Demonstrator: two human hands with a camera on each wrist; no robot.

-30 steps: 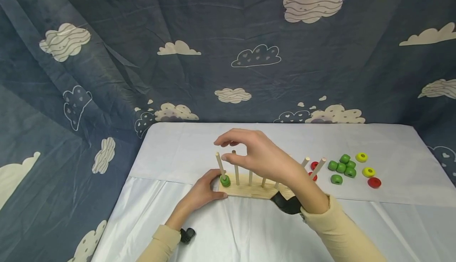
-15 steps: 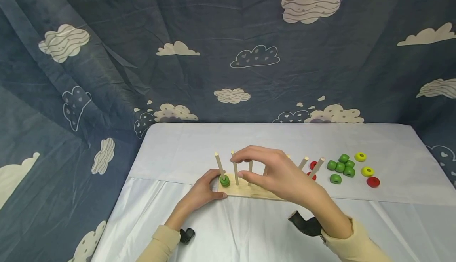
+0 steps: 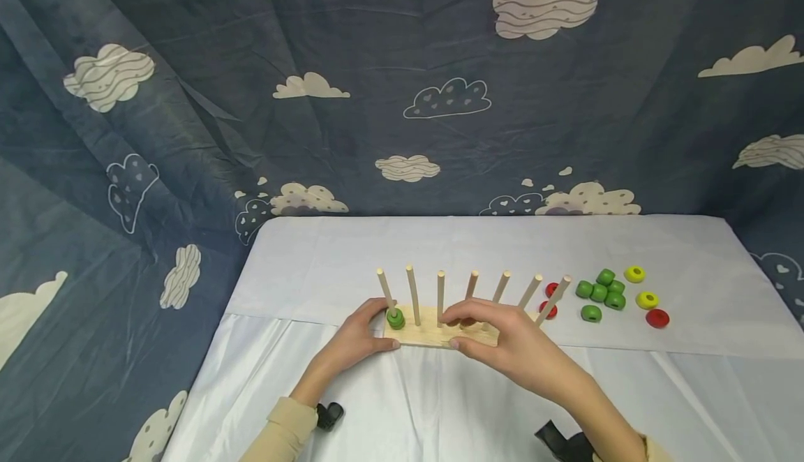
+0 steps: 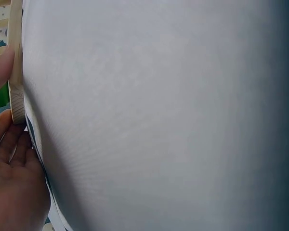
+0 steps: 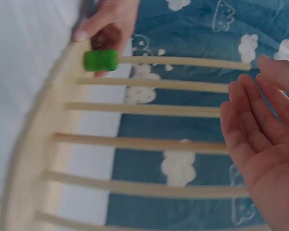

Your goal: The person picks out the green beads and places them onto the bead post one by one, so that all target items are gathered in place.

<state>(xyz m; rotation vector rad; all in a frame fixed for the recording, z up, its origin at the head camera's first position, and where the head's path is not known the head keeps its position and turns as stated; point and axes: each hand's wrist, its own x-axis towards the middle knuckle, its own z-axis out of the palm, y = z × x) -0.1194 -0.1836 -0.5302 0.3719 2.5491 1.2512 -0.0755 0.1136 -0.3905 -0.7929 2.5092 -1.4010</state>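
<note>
A wooden peg board (image 3: 427, 336) with several upright pegs stands on the white cloth. Its left end is held by my left hand (image 3: 354, 340), thumb at the front edge and fingers round the far side. The left wrist view catches that hand (image 4: 17, 178) against the board's end (image 4: 17, 103). Low on the leftmost peg sits a green bead (image 3: 395, 319), also seen in the right wrist view as a green cylinder (image 5: 101, 60). My right hand (image 3: 515, 340) hovers over the right half of the board, fingers loosely bent, holding nothing; its palm (image 5: 274, 163) faces the pegs.
Right of the board lie several green beads (image 3: 599, 292), two yellow beads (image 3: 647, 300) and a red bead (image 3: 657, 318). Two more red beads (image 3: 548, 310) lie behind the board's right end. A dark cloud-patterned cloth (image 3: 402, 85) hangs behind the table.
My right hand has moved right and down, away from the top of the leftmost peg, uncovering the middle pegs. The left hand and the green bead on its peg have stayed put.
</note>
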